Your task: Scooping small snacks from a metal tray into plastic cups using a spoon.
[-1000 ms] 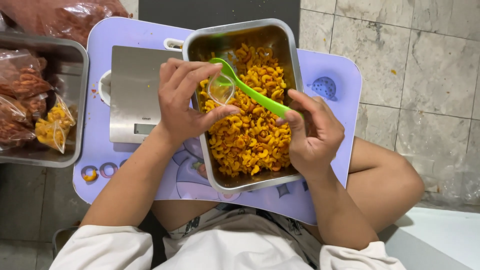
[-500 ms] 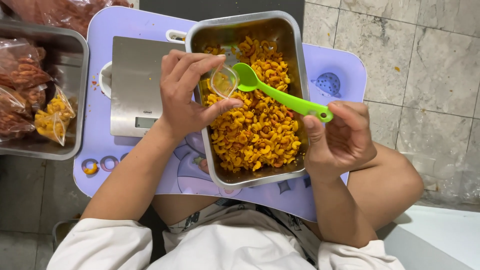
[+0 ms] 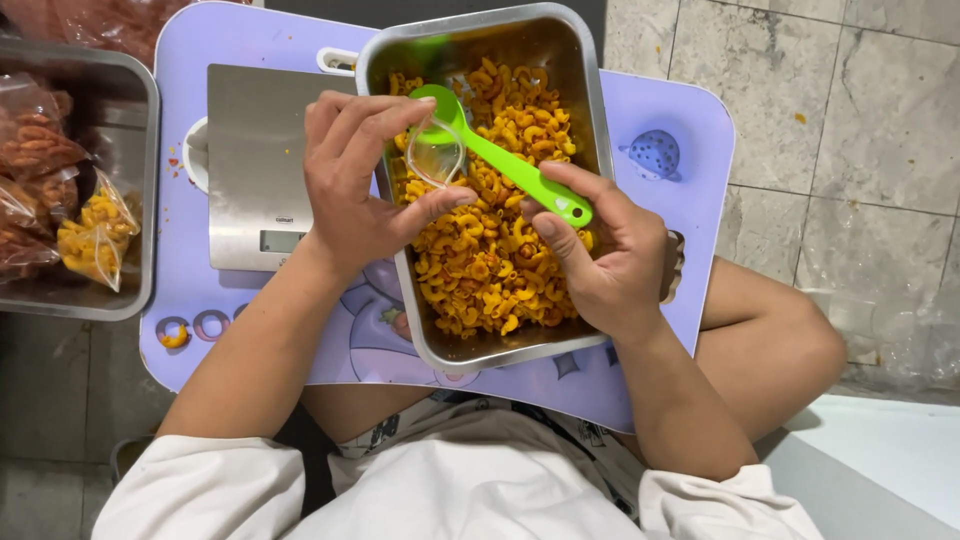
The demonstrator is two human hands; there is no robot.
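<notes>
Pinching a small clear bag [image 3: 436, 152] open with my left hand [image 3: 365, 185], I grip the green spoon [image 3: 495, 150] in my curled right hand [image 3: 600, 250], bowl at the bag's mouth, above the steel tray [image 3: 590, 110] of orange macaroni [image 3: 490, 270].

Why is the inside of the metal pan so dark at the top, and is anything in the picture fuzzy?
In the head view, the metal pan has tall walls that shade its far end, with a green tint from the green spoon; the small clear bag in the left hand shows faint glare; the right hand and macaroni look sharp.
</notes>
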